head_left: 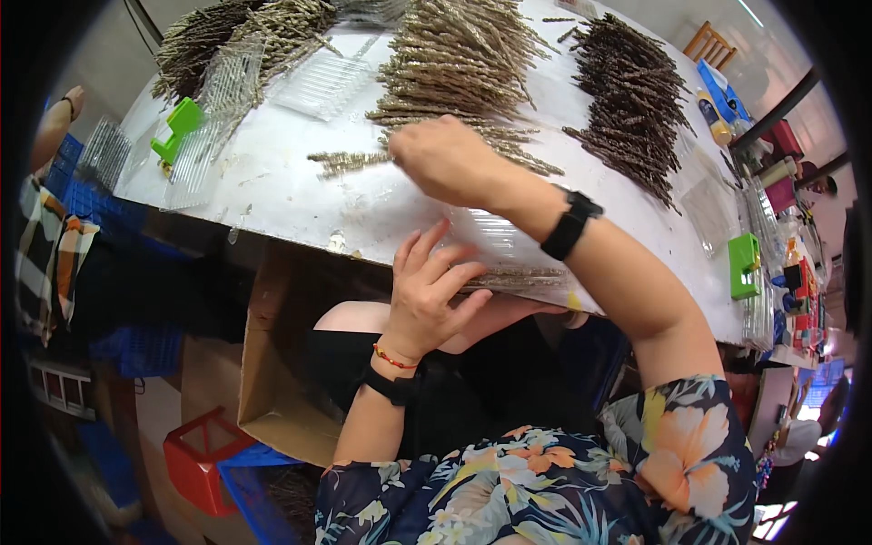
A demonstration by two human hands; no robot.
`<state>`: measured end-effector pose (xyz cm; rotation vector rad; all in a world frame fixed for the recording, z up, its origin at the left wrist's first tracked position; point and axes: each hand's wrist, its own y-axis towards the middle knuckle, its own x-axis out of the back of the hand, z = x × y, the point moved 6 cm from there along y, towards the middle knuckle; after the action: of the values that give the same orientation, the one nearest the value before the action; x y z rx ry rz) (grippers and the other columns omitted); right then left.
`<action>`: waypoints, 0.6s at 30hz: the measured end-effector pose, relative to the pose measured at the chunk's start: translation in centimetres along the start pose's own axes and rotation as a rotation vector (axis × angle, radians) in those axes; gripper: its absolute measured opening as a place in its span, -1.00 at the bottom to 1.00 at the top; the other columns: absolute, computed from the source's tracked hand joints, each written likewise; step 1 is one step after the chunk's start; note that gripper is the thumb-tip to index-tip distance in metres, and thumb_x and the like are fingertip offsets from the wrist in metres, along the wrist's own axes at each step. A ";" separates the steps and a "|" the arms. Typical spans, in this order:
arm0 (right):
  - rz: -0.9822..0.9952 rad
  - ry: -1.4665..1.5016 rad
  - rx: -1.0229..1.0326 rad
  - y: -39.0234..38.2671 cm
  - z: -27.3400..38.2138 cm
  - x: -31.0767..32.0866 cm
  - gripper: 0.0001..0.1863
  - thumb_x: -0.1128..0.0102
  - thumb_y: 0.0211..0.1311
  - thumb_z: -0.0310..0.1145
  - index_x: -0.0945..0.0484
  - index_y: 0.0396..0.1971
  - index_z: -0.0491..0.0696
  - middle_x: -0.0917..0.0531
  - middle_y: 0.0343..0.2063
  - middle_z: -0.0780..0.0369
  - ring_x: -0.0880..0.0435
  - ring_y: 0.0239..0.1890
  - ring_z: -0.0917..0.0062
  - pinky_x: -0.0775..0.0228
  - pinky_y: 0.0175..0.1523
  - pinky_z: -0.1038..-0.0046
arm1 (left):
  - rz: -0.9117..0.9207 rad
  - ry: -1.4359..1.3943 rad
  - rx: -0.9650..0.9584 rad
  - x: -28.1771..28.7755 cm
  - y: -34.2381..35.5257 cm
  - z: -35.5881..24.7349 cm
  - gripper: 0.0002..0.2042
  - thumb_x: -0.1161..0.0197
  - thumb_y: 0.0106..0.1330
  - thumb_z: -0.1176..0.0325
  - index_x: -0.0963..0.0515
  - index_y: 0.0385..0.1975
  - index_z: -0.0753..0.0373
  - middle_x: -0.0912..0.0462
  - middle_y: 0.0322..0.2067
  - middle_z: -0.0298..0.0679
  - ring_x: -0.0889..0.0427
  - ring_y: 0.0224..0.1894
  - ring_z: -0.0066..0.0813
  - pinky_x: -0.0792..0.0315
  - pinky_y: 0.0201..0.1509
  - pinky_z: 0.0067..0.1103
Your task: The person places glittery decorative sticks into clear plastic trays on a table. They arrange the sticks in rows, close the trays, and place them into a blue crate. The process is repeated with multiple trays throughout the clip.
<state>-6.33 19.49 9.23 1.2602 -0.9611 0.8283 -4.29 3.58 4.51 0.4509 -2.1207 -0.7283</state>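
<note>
1. Left hand (pixel 425 300): back up, forearm rising from the lower edge, fingers fanned and thumb pointing right. It lies over the left end of a clear tray (pixel 486 229); whether it presses or grips is unclear. One red bracelet (pixel 394 360) and one black band (pixel 388 386) are on this wrist.
2. The tray sits at the table's (pixel 282 204) near edge, with one row of sticks (pixel 520 276) along its near side; their number is blurred.
3. Right hand (pixel 443 162): beyond the left, elbow out to the right, forearm slanting up-left, wrist bent, fingers curled in. Its fingertips are hidden, so I cannot tell whether it grips. One black watch (pixel 570 225) is on its wrist.
4. One small bundle (pixel 343 163) lies on the table, reaching left from that hand's fingers.
5. Two green blocks (pixel 745 266) stand far apart, one at each side.
6. Farther back are four piles: one tan (pixel 454 68) centre, one dark (pixel 629 100) right, two overlapping (pixel 259 41) far left.
</note>
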 end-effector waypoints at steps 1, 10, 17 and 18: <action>-0.086 0.107 -0.019 -0.7 0.2 1.8 -0.89 -0.16 0.33 -0.38 -0.53 -0.27 -0.11 -0.65 -0.38 0.06 -0.69 -0.26 0.12 -0.47 -0.15 0.19 | 0.013 0.010 0.014 -0.1 -0.3 0.2 -0.74 -0.51 0.07 0.23 -0.72 -0.23 0.06 -0.64 0.06 -0.31 -0.40 0.39 -0.08 -0.10 0.51 -0.11; 0.307 0.450 -0.368 -15.0 -0.3 9.4 -0.87 -0.22 0.32 -0.42 -0.57 -0.27 -0.19 -0.59 -0.35 0.02 -0.60 -0.21 0.07 -0.45 -0.11 0.18 | -0.087 -0.212 0.145 0.6 -1.6 1.5 -0.39 -0.52 0.03 0.43 -0.31 0.05 0.21 -0.54 0.20 -0.04 -0.45 0.39 0.11 -0.03 0.56 0.02; 0.374 0.417 -0.397 -16.1 0.5 7.6 -0.83 -0.19 0.33 -0.36 -0.59 -0.24 -0.16 -0.61 -0.30 0.06 -0.64 -0.19 0.09 -0.50 -0.08 0.18 | -0.086 -0.243 0.167 0.6 -1.4 1.3 -0.35 -0.55 0.01 0.44 -0.30 0.08 0.18 -0.54 0.20 -0.06 -0.44 0.41 0.10 -0.03 0.57 0.00; 0.366 0.410 -0.398 -15.9 0.7 7.5 -0.83 -0.19 0.33 -0.36 -0.59 -0.25 -0.16 -0.62 -0.30 0.06 -0.64 -0.18 0.09 -0.50 -0.08 0.19 | -0.085 -0.240 0.168 0.6 -1.3 1.3 -0.35 -0.56 0.01 0.44 -0.31 0.08 0.18 -0.54 0.20 -0.06 -0.44 0.41 0.10 -0.03 0.57 0.00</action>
<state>11.03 16.61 10.05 0.5491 -0.9697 1.0662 -5.64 2.69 3.34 0.5707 -2.4121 -0.6824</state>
